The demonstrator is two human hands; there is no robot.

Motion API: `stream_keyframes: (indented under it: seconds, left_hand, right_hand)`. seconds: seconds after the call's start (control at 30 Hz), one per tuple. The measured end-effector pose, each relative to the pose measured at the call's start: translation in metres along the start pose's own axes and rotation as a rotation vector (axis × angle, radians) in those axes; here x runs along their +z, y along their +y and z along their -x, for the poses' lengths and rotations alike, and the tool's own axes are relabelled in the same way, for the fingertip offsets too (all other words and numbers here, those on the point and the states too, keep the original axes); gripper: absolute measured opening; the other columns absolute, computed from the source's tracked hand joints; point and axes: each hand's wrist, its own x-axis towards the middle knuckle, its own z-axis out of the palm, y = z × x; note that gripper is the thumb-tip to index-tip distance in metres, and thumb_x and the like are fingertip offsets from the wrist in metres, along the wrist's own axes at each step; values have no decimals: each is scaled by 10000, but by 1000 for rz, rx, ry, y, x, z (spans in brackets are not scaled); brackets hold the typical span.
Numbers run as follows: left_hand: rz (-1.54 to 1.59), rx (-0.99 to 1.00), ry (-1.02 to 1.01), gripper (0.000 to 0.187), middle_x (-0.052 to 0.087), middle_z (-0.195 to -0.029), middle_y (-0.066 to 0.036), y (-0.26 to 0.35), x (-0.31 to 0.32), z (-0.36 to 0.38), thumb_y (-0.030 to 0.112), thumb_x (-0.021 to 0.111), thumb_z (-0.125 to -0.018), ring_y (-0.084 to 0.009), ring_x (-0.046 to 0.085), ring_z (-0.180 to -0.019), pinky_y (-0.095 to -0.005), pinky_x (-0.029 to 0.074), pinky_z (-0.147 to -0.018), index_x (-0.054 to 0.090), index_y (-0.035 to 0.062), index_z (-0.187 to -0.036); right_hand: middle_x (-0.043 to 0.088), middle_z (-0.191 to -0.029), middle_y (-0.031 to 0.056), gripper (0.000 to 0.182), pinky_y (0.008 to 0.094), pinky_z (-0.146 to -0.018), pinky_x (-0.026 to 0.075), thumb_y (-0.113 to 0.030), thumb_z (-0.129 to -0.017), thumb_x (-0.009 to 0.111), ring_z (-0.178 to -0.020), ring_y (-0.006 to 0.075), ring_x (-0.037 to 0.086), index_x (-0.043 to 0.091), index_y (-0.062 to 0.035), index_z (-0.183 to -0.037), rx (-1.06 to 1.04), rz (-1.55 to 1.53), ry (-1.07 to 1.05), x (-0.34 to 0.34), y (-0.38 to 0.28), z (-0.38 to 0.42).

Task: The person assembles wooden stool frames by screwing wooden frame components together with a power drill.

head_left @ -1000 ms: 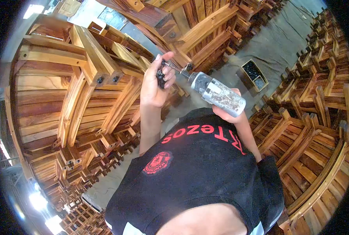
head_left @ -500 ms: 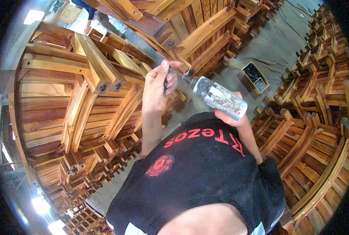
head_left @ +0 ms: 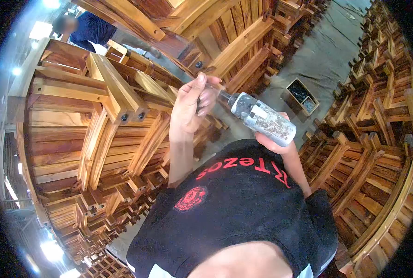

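Note:
My right hand (head_left: 276, 141) is wrapped round a translucent, bottle-shaped object (head_left: 264, 121) with a dark neck and whitish smears, held tilted in front of my chest. Its narrow tip points up and left, toward my left hand. My left hand (head_left: 195, 102) is closed, thumb up, just left of that tip. Something small and dark shows between its fingers, too blurred to name. Whether the tip touches the fingers cannot be made out.
Slatted wooden furniture frames (head_left: 63, 134) stand on the left, with more (head_left: 250, 51) ahead and stacked pieces (head_left: 355, 180) on the right. A divided box (head_left: 303, 96) of small dark and silvery parts is ahead right. A person (head_left: 93, 30) is at the upper left.
The view has shifted slightly, showing more of the person at the upper left. Both hands keep their holds; the bottle-shaped object sits slightly lower and further right in view.

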Motion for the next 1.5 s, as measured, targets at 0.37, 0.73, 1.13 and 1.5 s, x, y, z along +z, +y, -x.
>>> stream_keyframes:
  seconds: [0.37,0.73,1.13,1.5]
  left_hand:
    - [-59,182,-10,395,357,-599,60,10,20,-6,261,446,-967,-28,313,-471,-162,256,-386,475,-32,-1229]
    - [5,194,-19,372,339,-581,50,17,16,-4,181,452,-958,-31,313,-461,-162,253,-369,440,-37,-1259]
    - [-22,166,-44,373,333,-577,49,20,12,-3,184,454,-958,-35,301,-452,-166,243,-367,443,-35,-1260]
    - [-544,470,336,314,357,-540,62,57,19,31,136,453,-942,-8,292,-424,-175,205,-356,501,-41,-1198]
  right_hand:
    - [623,-747,91,222,347,-577,450,-144,-635,679,-621,276,587,621,-44,-824,32,-169,101,4,-10,-45]
    - [626,-738,62,184,339,-587,452,-96,-638,665,-626,261,590,632,-61,-815,42,-125,91,14,-3,-50]
    - [644,-756,68,172,339,-639,470,-90,-658,667,-678,261,614,648,-62,-827,45,-160,90,17,-5,-45]
    - [661,-792,70,191,336,-649,474,-55,-642,659,-701,264,626,660,-64,-833,14,-43,102,6,-21,-57]
